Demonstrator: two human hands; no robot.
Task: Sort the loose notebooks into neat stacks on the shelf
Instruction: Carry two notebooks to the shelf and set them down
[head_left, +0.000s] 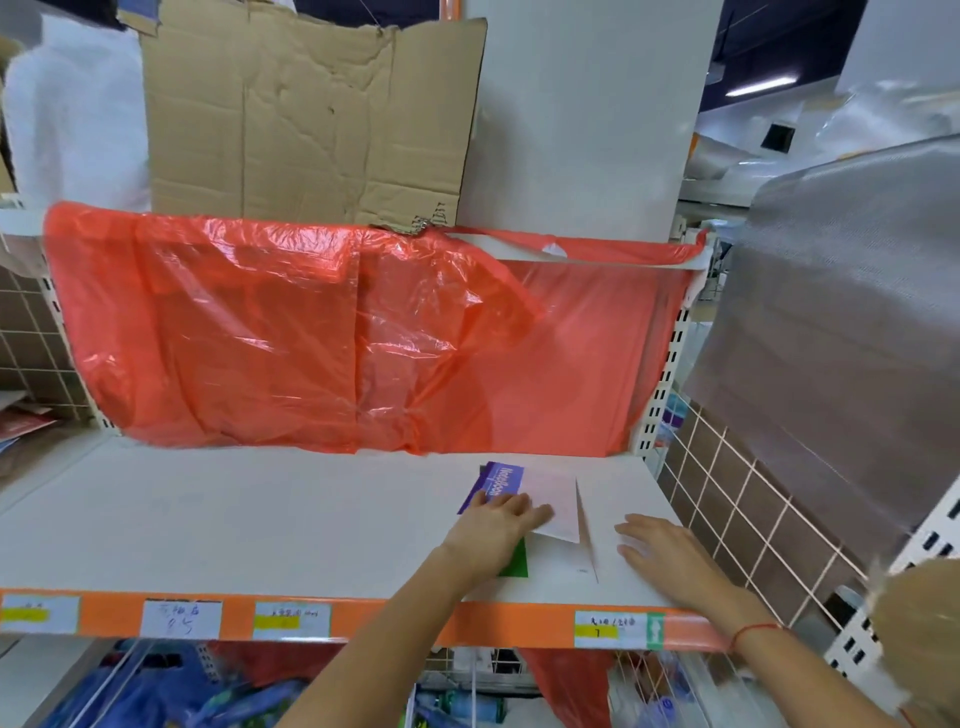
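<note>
From the head view, a few loose notebooks (550, 506) lie overlapped on the white shelf (260, 519), toward its right end, long axes running front to back. The left hand (498, 525) rests flat on them with fingers straight, pointing right. The right hand (660, 545) lies open and empty just right of the notebooks, so the left is nearer for squaring them.

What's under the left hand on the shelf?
The left hand lies flat on a small pile: a purple notebook printed "Notebook", a pale pink sheet, and a green cover showing beside the wrist. The hand covers how they overlap and whether more lie beneath.
</note>
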